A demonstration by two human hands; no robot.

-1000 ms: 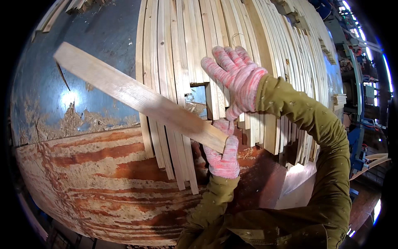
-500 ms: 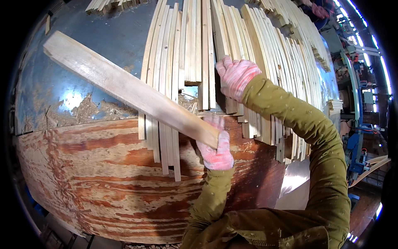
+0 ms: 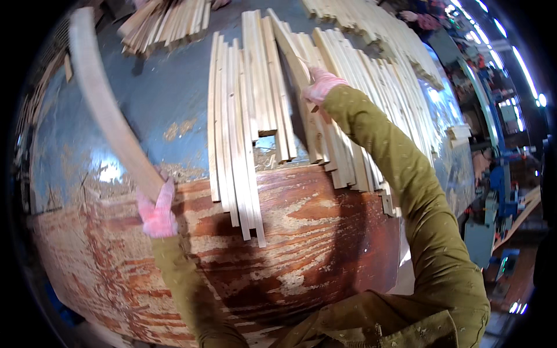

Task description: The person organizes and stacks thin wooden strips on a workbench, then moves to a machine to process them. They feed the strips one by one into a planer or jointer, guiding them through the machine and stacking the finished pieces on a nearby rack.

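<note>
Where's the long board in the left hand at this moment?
In the head view, the long board is at left, its near end in the left hand, left of the wood strips.

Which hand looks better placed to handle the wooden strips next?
Probably the right hand: it is at the wooden strips, while the left hand is busy holding a board off to the left.

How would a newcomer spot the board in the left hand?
Find the blue-grey tabletop, then its left part, where it meets the reddish plywood. There the gloved left hand grips the near end of a long pale board. Unlike the strips packed side by side to its right, it is held alone, slanting toward the upper left.
</note>
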